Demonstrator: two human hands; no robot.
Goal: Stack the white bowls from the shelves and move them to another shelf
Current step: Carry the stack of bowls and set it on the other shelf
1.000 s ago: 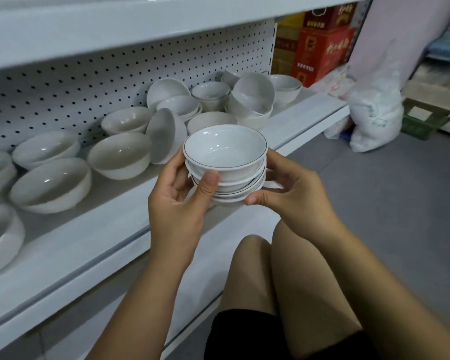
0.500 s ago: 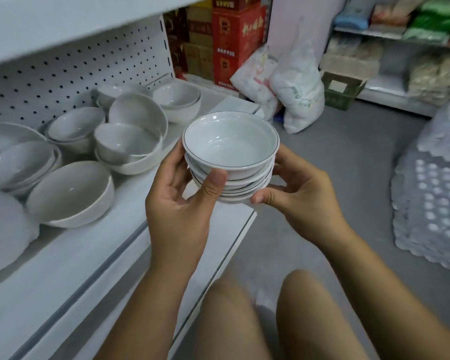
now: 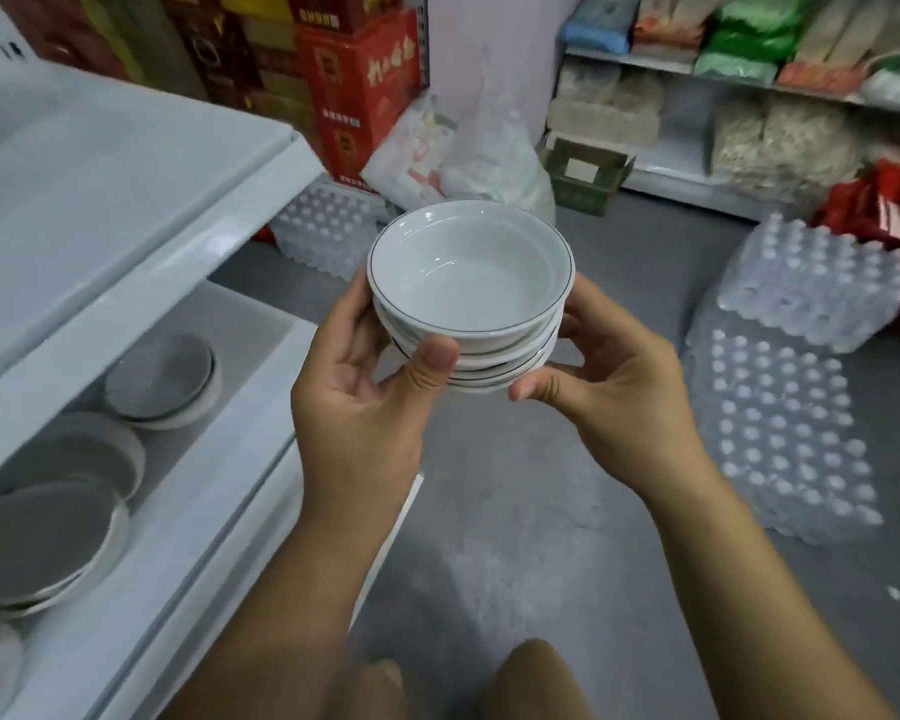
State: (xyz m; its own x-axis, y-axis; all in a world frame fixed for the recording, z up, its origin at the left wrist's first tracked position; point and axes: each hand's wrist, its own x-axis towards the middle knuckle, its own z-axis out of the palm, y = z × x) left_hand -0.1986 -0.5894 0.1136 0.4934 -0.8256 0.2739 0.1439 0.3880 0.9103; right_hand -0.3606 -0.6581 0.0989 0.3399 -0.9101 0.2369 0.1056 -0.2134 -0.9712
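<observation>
A stack of several small white bowls point(image 3: 468, 283) with a thin dark rim line is held in the air over the grey floor, to the right of the white shelves. My left hand point(image 3: 370, 397) grips the stack's left side, thumb pressed on its front. My right hand point(image 3: 609, 392) cups the right side and underside, fingers curled round it. Plainer white bowls point(image 3: 159, 379) stay on the lower shelf point(image 3: 214, 491) at the left, partly hidden under the upper shelf point(image 3: 126, 200).
Packs of bottled water point(image 3: 796, 387) cover the floor at the right and lie behind the shelf end point(image 3: 328, 231). Red cartons point(image 3: 359, 80), white sacks point(image 3: 489, 158) and a green box point(image 3: 585, 174) stand at the back. A far shelf point(image 3: 739, 127) holds bagged goods.
The view has risen and swung right, away from the bowl shelf toward the aisle. The stack has come away from the shelf with both hands holding it as before.
</observation>
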